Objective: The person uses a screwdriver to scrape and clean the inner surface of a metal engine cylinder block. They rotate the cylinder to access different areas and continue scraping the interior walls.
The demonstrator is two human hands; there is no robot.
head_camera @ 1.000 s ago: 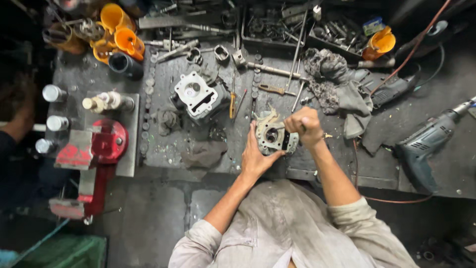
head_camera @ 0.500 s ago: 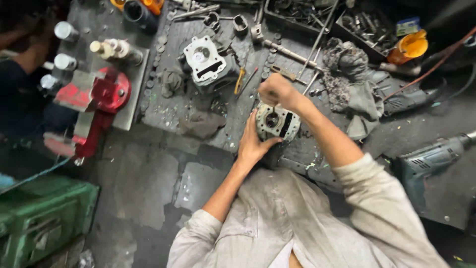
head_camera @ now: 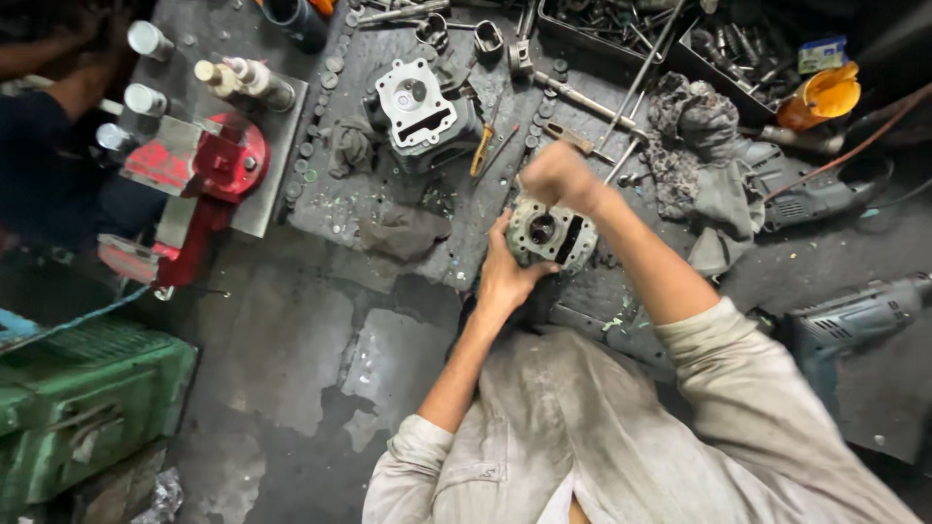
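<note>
I see the cylinder head (head_camera: 547, 233) sitting at the near edge of the bench (head_camera: 427, 257), right in front of me. My left hand (head_camera: 505, 272) cups its near-left side, fingers wrapped round the casting, holding it steady. My right hand (head_camera: 555, 177) is closed into a fist just above its far edge; it seems to grip something small, but I cannot tell what, since the fist hides it.

I judge the head to be a cast metal block: heavy for its bulk, fully stiff, and not fragile in the body, though its flat mating face and the thin fins would mark if knocked. The surface looks grimy and likely oily, so it may slip under a loose palm. The best hold, to my mind, is on the outer walls, as the left hand has it, with fingers clear of the central bore and the slot beside it.

A second cylinder block (head_camera: 419, 102) stands farther back, well apart. A rag (head_camera: 701, 146) lies to the right, a red vise (head_camera: 204, 170) to the left, and a drill (head_camera: 854, 315) rests near my right elbow.
</note>
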